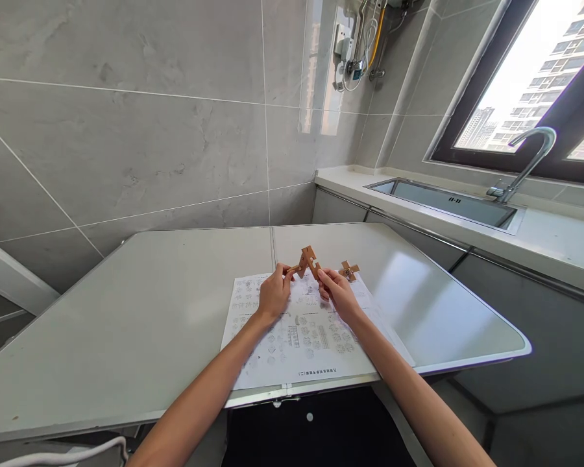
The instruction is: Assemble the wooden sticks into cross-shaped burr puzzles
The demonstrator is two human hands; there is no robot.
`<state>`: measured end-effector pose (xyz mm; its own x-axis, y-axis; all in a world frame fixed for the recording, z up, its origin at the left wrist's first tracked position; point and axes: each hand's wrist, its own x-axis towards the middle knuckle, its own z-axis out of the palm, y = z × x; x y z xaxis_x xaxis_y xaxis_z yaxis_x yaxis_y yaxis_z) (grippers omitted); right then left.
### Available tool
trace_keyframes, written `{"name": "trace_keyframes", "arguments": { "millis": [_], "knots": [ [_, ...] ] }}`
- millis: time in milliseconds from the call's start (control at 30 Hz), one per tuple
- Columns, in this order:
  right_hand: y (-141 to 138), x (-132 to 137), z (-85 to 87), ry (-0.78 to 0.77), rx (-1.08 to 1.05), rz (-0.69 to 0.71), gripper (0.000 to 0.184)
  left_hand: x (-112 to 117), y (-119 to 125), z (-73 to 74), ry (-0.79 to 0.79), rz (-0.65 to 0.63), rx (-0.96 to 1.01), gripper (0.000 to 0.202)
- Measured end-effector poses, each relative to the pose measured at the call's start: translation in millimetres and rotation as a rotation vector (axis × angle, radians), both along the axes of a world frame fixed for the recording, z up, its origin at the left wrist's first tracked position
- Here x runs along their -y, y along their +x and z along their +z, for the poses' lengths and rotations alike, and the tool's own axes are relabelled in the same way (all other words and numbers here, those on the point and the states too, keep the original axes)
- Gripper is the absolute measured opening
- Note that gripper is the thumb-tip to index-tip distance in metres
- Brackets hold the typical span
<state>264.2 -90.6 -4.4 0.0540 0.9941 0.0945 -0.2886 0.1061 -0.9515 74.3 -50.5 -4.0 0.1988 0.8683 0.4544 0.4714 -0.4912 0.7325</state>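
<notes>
Both hands are raised a little over a printed sheet covered with small diagrams. My left hand pinches a wooden puzzle piece at its near end, with the other end pointing right. My right hand has its fingers closed on a notched wooden puzzle piece, which slants up to the left. The two pieces meet or overlap between my hands; I cannot tell whether they interlock. Just beyond my right hand, a small cross-shaped wooden puzzle assembly rests at the sheet's far edge.
The white folding table has a seam down its middle and stands against a grey tiled wall. On the right, a counter holds a sink and a curved tap under a window. A white cable hangs at lower left.
</notes>
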Motion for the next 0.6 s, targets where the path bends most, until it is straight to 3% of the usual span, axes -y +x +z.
{"name": "trace_keyframes", "arguments": {
  "millis": [600],
  "knots": [
    [3.1, 1.7, 4.4, -0.086, -0.101, 0.103, 0.050, 2.8, 0.7, -6.9, 0.149, -0.040, -0.151, 0.022]
  ]
}}
